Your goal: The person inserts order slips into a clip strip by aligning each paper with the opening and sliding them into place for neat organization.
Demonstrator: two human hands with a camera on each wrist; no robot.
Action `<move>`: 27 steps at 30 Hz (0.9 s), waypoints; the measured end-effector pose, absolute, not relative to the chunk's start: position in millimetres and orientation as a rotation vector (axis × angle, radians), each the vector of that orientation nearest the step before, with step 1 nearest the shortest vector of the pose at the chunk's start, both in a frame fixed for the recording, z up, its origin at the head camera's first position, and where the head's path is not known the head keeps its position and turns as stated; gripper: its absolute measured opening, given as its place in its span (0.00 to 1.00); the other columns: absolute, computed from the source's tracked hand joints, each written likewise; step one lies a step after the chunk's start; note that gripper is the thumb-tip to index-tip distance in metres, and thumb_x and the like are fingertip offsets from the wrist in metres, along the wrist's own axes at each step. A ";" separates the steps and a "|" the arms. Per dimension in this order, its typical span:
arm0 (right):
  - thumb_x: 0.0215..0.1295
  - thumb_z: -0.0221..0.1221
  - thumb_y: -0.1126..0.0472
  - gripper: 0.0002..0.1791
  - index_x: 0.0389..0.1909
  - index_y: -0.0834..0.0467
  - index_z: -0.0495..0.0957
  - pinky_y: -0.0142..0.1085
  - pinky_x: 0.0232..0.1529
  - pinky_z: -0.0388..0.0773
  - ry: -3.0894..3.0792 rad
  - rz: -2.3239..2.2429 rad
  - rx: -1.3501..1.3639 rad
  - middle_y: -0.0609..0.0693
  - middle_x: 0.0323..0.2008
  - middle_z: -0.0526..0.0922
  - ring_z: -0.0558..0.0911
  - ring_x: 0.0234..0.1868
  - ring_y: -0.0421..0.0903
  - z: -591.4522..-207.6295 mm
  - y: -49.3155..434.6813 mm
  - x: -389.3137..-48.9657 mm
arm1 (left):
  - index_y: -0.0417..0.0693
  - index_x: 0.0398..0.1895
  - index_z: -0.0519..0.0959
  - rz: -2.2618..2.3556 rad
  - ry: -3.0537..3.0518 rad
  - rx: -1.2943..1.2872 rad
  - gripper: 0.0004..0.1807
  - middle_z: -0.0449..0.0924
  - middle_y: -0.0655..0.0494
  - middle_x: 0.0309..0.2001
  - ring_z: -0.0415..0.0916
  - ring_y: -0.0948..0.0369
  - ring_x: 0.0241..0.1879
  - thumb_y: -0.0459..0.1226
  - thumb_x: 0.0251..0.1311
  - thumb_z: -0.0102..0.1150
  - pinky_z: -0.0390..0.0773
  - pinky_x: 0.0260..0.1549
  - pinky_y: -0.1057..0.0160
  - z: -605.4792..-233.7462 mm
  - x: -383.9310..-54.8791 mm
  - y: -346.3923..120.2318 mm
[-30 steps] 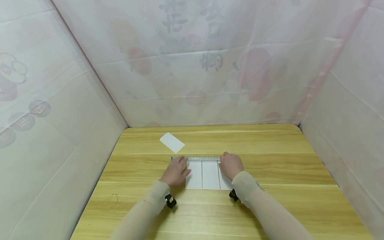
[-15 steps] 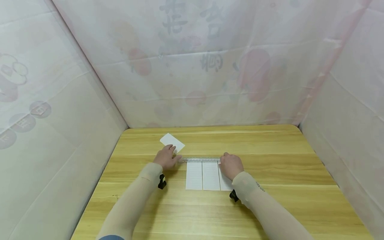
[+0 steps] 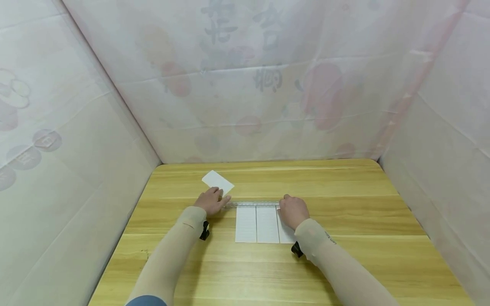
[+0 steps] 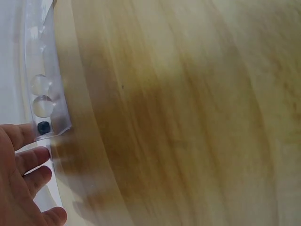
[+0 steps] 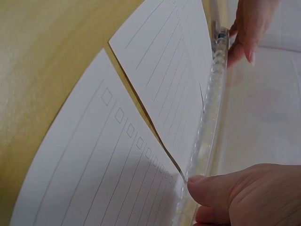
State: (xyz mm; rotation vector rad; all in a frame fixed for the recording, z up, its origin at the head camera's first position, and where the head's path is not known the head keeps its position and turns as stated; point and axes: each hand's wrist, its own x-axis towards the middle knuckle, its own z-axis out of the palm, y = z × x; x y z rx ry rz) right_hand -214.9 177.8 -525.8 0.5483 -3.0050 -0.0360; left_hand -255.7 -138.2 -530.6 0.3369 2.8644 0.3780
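Note:
Three white lined paper cards (image 3: pixel 246 225) lie side by side on the table, narrow gaps between them. Along their far edge runs a clear plastic ruler (image 3: pixel 258 204). My right hand (image 3: pixel 294 211) grips the ruler's right part, the thumb against its near edge in the right wrist view, and covers part of the rightmost card (image 3: pixel 286 233). At the ruler's left end my left hand (image 3: pixel 210 200) has its fingers spread loosely. One digit touches that end, beside a black dot and round holes in the ruler (image 4: pixel 43 106) in the left wrist view.
A separate white card (image 3: pixel 219 180) lies askew behind the left hand, partly covered by its fingers. The wood-grain table (image 3: pixel 344 255) extends to both sides. Printed cloth walls (image 3: pixel 237 106) stand at the back and sides.
My left hand has moved left and away from me, off the leftmost card, to the ruler's left end by the separate card. My right hand has kept its place on the ruler.

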 end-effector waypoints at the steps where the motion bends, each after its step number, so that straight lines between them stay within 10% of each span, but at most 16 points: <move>1: 0.59 0.64 0.54 0.13 0.29 0.62 0.82 0.39 0.23 0.78 -3.002 -0.038 0.549 0.52 0.26 0.77 0.74 0.20 0.44 -525.6 177.6 -214.7 | 0.45 0.73 0.58 0.381 2.863 0.333 0.44 0.53 0.45 0.73 0.48 0.48 0.72 0.67 0.67 0.26 0.47 0.67 0.42 -531.0 -255.4 -138.1; 27: 0.59 0.64 0.54 0.12 0.27 0.61 0.82 0.40 0.25 0.79 -2.987 -0.011 0.579 0.51 0.26 0.77 0.76 0.21 0.44 -526.6 173.2 -220.4 | 0.40 0.69 0.66 0.378 2.824 0.265 0.43 0.60 0.39 0.66 0.62 0.44 0.64 0.63 0.70 0.21 0.63 0.61 0.46 -528.7 -256.6 -162.2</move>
